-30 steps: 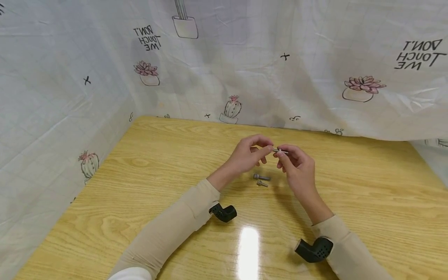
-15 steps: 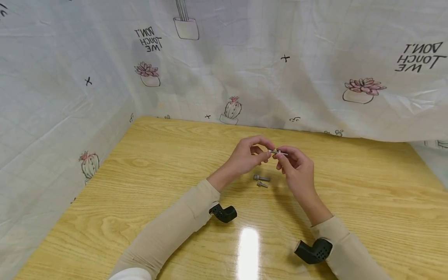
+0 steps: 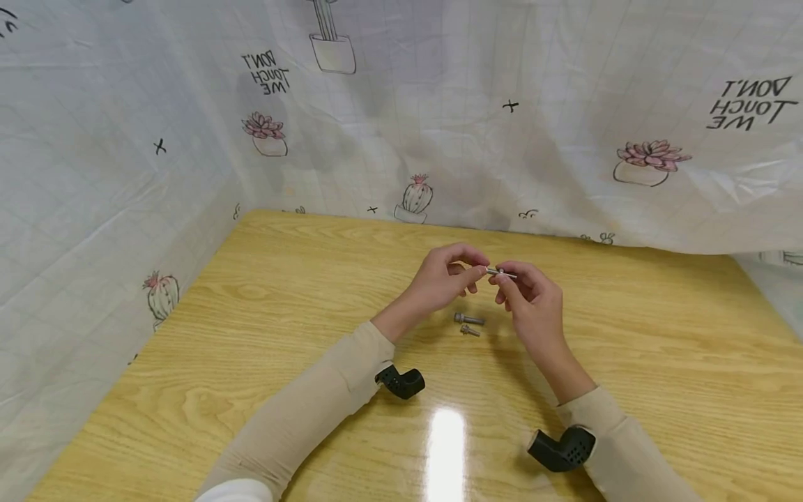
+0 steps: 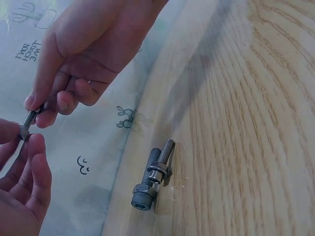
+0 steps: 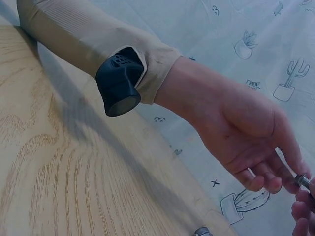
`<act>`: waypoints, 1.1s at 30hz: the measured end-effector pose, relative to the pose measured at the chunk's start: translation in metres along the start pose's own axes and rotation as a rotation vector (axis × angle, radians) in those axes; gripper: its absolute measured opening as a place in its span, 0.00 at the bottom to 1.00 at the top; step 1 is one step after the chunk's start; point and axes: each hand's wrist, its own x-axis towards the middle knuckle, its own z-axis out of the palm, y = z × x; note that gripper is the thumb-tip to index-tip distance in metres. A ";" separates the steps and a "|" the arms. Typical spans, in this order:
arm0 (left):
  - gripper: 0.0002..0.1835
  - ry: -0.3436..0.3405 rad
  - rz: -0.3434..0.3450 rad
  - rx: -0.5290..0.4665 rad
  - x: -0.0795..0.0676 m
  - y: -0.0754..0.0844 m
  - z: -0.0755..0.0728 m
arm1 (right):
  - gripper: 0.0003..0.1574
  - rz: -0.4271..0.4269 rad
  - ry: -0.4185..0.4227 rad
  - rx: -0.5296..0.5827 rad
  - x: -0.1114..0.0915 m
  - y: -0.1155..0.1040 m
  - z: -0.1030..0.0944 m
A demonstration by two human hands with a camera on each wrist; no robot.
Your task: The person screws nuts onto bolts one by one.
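Above the table, my left hand pinches the head end of a slim metal bolt between thumb and fingers. My right hand pinches what looks like a nut on the same bolt, whose tip sticks out past the thumb. In the left wrist view the threaded shank shows between both sets of fingertips. Below the hands a larger dark socket-head bolt and a smaller silver one lie side by side, heads to the left. Each carries a nut close to its head, as the left wrist view shows.
The wood-grain table spreads under both arms. A white printed sheet hangs behind it and along the left side. Black angled devices are fixed at the left cuff and right cuff.
My left thumb and fingers shift slightly on the bolt's head end, down and back up. The right hand holds nearly still, and the two bolts on the table stay put.
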 end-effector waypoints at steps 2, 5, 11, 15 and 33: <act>0.08 -0.007 0.018 0.009 0.000 0.001 -0.001 | 0.11 0.003 0.001 0.001 0.001 -0.001 0.000; 0.08 -0.024 0.023 0.006 0.000 0.001 -0.001 | 0.11 0.010 0.005 -0.002 0.001 -0.001 0.000; 0.10 -0.046 -0.026 -0.001 0.000 0.001 0.000 | 0.12 0.010 -0.003 -0.004 0.000 -0.001 0.001; 0.11 -0.026 -0.044 0.002 0.001 0.000 0.000 | 0.12 0.009 -0.005 -0.014 0.000 -0.001 0.000; 0.11 -0.032 -0.018 -0.002 -0.002 0.000 0.000 | 0.11 0.005 0.008 -0.010 -0.002 0.001 0.002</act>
